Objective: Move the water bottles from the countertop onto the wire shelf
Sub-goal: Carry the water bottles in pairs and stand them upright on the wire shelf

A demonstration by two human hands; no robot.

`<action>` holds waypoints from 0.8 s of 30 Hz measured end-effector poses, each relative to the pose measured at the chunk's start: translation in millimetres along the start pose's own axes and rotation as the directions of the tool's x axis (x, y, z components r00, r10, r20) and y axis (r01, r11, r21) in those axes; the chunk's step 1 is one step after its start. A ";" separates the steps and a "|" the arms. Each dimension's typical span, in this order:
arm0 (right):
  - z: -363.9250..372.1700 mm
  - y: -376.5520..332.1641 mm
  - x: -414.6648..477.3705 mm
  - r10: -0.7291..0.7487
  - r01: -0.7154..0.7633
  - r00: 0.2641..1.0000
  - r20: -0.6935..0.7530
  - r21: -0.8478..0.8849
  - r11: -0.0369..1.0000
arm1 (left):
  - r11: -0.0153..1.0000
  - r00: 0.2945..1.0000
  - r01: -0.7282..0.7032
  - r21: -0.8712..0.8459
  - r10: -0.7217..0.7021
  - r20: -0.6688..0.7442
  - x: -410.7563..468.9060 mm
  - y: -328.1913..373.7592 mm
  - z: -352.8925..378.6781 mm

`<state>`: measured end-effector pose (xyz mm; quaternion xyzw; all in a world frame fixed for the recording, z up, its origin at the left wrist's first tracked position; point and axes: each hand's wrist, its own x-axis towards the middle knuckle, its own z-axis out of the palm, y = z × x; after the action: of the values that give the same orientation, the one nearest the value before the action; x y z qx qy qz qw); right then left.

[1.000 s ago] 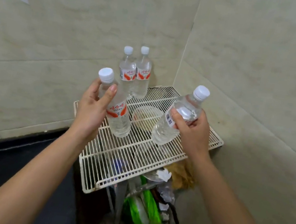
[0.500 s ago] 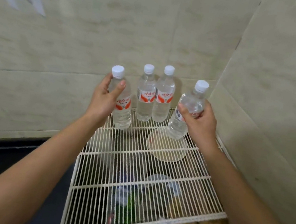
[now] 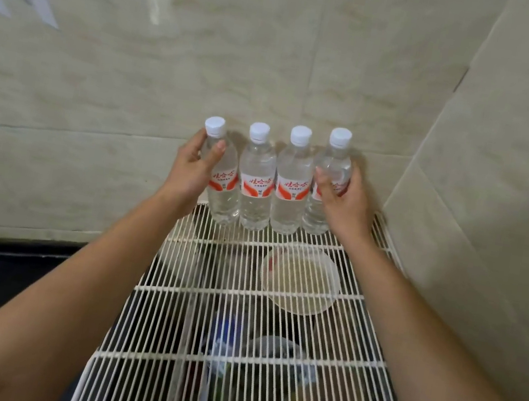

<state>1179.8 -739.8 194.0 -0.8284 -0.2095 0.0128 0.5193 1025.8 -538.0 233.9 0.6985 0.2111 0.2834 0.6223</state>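
A second ago both hands held bottles tilted in the air above the wire shelf (image 3: 268, 339), with only two bottles standing at the back; now the two carried bottles have come down upright at either end of that pair, so four stand in one row along the rear edge against the tiled wall (image 3: 277, 63). The left hand (image 3: 191, 171) is still wrapped round the leftmost bottle (image 3: 223, 190), its fingers (image 3: 216, 154) clamped on the upper body just under the cap, and the right hand (image 3: 346, 203) still grips the rightmost bottle (image 3: 328, 182) in the same way. The bases look to be resting on the wires, though the hands have not let go, so I judge this pair placed but not yet released. The two middle bottles (image 3: 271, 194) stand free, touching their neighbours. All four are clear plastic, full of water, with white screw caps and a white label carrying a red band. A shallow clear plastic dish (image 3: 299, 278) lies on the shelf just in front of the row. No counter is in view, so whether more bottles remain cannot be told.
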 end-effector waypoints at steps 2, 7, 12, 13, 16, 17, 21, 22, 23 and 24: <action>3.0 4.0 3.0 -0.010 0.011 0.999 0.042 -0.041 0.999 | 1.000 0.999 0.006 -0.002 -0.006 0.036 1.3 0.6 0.6; -3.9 13.0 11.1 -0.015 0.018 0.996 0.087 -0.037 0.999 | 0.999 0.992 0.035 0.018 -0.037 0.120 9.1 2.0 -10.2; -3.3 12.5 9.0 -0.032 0.038 0.994 0.100 -0.060 0.997 | 0.998 0.991 0.044 0.054 -0.051 0.127 8.5 1.1 -11.6; -1.8 12.8 7.9 -0.039 0.046 0.995 0.090 -0.082 0.996 | 0.998 0.991 0.043 0.055 -0.050 0.127 7.1 0.2 -10.7; 0.7 14.4 4.7 -0.055 0.061 0.997 0.047 -0.128 0.990 | 0.997 0.992 0.049 0.062 -0.056 0.111 1.9 0.7 -9.1; 1.1 15.5 4.6 -0.053 0.058 0.998 0.044 -0.127 0.990 | 0.997 0.993 0.046 0.064 -0.053 0.107 0.4 1.3 -9.1; -4.6 9.5 0.3 -0.038 0.050 0.995 0.095 -0.121 0.991 | 0.994 0.995 0.015 0.105 -0.026 0.101 -5.3 5.4 -10.5; -7.5 6.2 -1.5 -0.030 0.046 0.993 0.112 -0.144 0.988 | 0.992 0.993 0.011 0.122 -0.025 0.115 -6.4 6.9 -12.3; -10.3 3.0 -3.9 -0.018 0.039 0.993 0.118 -0.176 0.984 | 0.989 0.991 0.012 0.148 -0.031 0.132 -7.9 9.2 -14.7; -14.4 -0.8 -6.8 -0.015 0.038 0.994 0.110 -0.206 0.978 | 0.980 0.989 0.009 0.198 -0.038 0.142 -9.6 12.4 -17.5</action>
<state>1176.8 -754.2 200.0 -0.8734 -0.2486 0.0286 0.4178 1006.4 -532.7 246.0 0.7729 0.2006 0.2021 0.5670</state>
